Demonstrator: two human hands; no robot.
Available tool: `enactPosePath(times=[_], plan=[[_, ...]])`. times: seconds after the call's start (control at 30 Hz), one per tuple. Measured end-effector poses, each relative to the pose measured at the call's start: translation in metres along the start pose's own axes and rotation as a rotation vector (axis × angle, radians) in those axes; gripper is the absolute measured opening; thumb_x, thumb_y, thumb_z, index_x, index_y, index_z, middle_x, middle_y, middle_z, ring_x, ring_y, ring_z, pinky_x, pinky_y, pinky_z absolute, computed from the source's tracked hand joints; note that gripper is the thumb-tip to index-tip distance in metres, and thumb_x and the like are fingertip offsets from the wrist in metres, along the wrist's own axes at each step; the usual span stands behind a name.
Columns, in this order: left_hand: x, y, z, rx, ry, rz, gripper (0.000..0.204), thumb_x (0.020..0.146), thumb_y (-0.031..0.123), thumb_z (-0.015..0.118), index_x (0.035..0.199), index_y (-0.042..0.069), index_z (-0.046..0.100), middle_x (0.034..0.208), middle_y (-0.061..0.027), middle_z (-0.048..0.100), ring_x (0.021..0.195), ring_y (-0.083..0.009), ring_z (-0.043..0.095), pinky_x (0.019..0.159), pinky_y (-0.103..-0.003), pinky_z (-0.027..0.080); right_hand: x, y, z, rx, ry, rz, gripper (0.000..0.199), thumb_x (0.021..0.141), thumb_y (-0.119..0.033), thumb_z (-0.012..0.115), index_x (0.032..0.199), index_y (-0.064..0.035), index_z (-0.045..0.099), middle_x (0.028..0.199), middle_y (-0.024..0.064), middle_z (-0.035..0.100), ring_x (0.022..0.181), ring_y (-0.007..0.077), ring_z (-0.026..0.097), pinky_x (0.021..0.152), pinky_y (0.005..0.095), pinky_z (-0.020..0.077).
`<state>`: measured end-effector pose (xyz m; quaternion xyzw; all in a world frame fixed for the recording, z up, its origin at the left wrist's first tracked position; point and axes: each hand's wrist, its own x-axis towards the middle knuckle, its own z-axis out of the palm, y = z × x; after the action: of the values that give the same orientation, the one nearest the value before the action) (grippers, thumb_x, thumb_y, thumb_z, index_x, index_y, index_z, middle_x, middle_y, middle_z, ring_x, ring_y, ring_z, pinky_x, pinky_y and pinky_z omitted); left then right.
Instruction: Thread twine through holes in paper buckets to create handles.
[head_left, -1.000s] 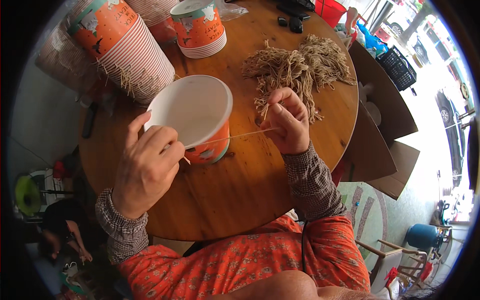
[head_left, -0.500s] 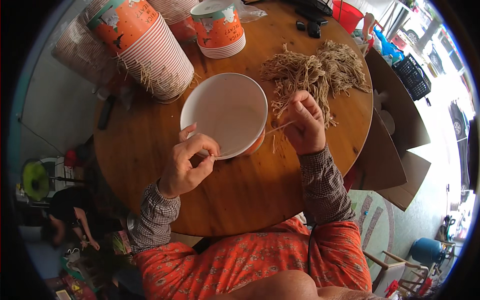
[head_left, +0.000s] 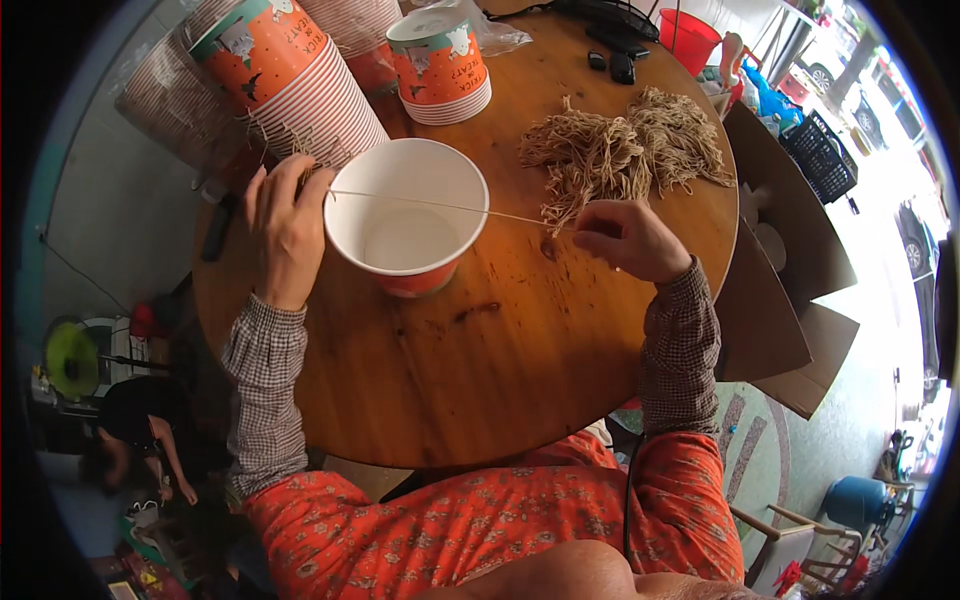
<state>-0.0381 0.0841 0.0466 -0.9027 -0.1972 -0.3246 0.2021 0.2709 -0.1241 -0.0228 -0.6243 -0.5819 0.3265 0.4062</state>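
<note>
A paper bucket [head_left: 408, 205], white inside and orange-red outside, stands on the table with its mouth up. One thin beige string [head_left: 440, 205] runs taut across its mouth, from the left rim out to the right. My right hand [head_left: 634, 240] is closed, pinching the string well clear of the bucket. At the left rim is my left hand [head_left: 285, 225], fingers bent, with thumb and forefinger closed where the string ends; the fingertips are partly hidden. Just beyond it stands a tall stack of printed orange buckets [head_left: 290, 85], with string strands [head_left: 280, 140] draped on it.
A heap of beige strings [head_left: 630, 150] lies at the right of the round wooden table [head_left: 480, 390]. A short bucket stack [head_left: 440, 70] and black items [head_left: 620, 60] are at the back. An open cardboard box [head_left: 770, 290] stands right. Another person [head_left: 140, 420] bends down at lower left.
The bucket has shifted left. My left hand has gone from its near rim up to the left side, and my right hand has moved slightly right and down, stretching the string across the mouth.
</note>
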Motion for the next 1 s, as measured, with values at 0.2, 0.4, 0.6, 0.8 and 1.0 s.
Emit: enactPosePath(times=[0.2, 0.4, 0.6, 0.8, 1.0], plan=[[-0.024, 0.089, -0.012, -0.843, 0.143, -0.224, 0.012, 0.088, 0.0, 0.06, 0.099, 0.002, 0.066, 0.091, -0.0114, 0.068, 0.082, -0.0247, 0.067, 0.073, -0.032, 0.052, 0.019, -0.025, 0.036, 0.652, 0.07, 0.0, 0.014, 0.098, -0.021, 0.056, 0.095, -0.0067, 0.054, 0.062, -0.0006, 0.053, 0.046, 0.0054, 0.045, 0.04, 0.0193, 0.0343], [-0.048, 0.133, 0.023, -1.56, -0.207, -0.605, 0.034, 0.097, 0.008, 0.054, 0.129, -0.002, 0.05, 0.103, -0.0109, 0.067, 0.088, -0.012, 0.065, 0.078, -0.026, 0.053, 0.04, -0.048, 0.066, 0.946, -0.085, 0.016, 0.019, 0.099, -0.025, 0.056, 0.091, -0.0081, 0.054, 0.063, -0.0013, 0.053, 0.048, 0.0057, 0.045, 0.043, 0.0188, 0.0342], [-0.065, 0.14, 0.047, -1.758, -0.186, -0.691, 0.03, 0.097, 0.006, 0.055, 0.125, -0.002, 0.051, 0.099, -0.0071, 0.065, 0.089, -0.0125, 0.065, 0.08, -0.026, 0.054, 0.05, -0.036, 0.091, 1.194, -0.22, 0.037, 0.014, 0.102, -0.02, 0.048, 0.098, -0.0081, 0.053, 0.063, 0.0004, 0.051, 0.042, 0.0071, 0.037, 0.042, 0.0199, 0.0314], [-0.079, 0.126, 0.058, -1.758, -0.328, -0.797, 0.013, 0.095, 0.005, 0.058, 0.107, -0.002, 0.058, 0.099, -0.0061, 0.064, 0.089, -0.0119, 0.064, 0.081, -0.026, 0.054, 0.055, -0.022, 0.103, 1.299, -0.253, 0.106, 0.013, 0.102, -0.019, 0.048, 0.102, -0.008, 0.055, 0.064, 0.0001, 0.049, 0.042, 0.0066, 0.034, 0.039, 0.0199, 0.029], [-0.082, 0.117, 0.057, -1.834, -0.335, -0.924, 0.011, 0.094, 0.01, 0.059, 0.099, 0.0, 0.057, 0.086, -0.004, 0.062, 0.075, -0.0103, 0.06, 0.073, -0.025, 0.051, 0.058, -0.003, 0.099, 1.268, -0.121, 0.151, 0.015, 0.098, -0.02, 0.056, 0.096, -0.0053, 0.055, 0.065, 0.0008, 0.053, 0.045, 0.0076, 0.043, 0.042, 0.0208, 0.0345]])
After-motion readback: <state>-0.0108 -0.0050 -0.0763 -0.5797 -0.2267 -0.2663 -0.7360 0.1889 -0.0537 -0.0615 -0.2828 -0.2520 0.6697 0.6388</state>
